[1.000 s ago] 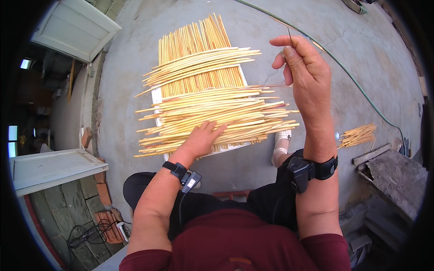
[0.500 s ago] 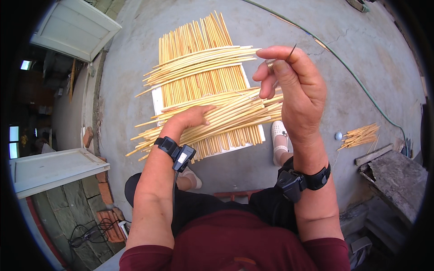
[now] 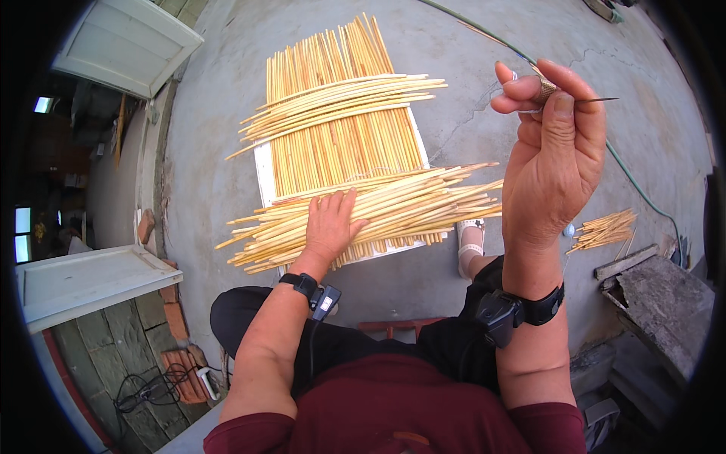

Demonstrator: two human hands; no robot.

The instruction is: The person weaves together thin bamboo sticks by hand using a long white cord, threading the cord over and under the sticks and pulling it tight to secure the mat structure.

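Observation:
My left hand (image 3: 331, 228) lies flat, fingers stretched, on a loose bundle of peeled straw-coloured stalks (image 3: 416, 198). Beneath this bundle runs a mat of stalks (image 3: 344, 151) laid side by side, pointing away from me. Across its far part lies a second, thinner bundle of stalks (image 3: 355, 94). Raised to the right of the mat, my right hand (image 3: 560, 144) pinches a dark needle (image 3: 605, 99) between thumb and forefinger, its tip pointing right. A metal thimble ring (image 3: 546, 89) sits on one finger. White thread (image 3: 528, 111) shows by the curled fingers.
Under the mat is a white board (image 3: 264, 172) on the concrete floor. A pile of short stalk pieces (image 3: 605, 229) and a pale blue ball (image 3: 569, 230) lie to the right. A green hose (image 3: 639, 184) curves past them. Rough wooden boards (image 3: 665, 291) stand at right, open white doors (image 3: 98, 284) at left.
My right hand has moved right and slightly up with the needle, which has turned from upright to sideways. My left hand has shifted right and flattened onto the near bundle, whose stalks have shifted a little.

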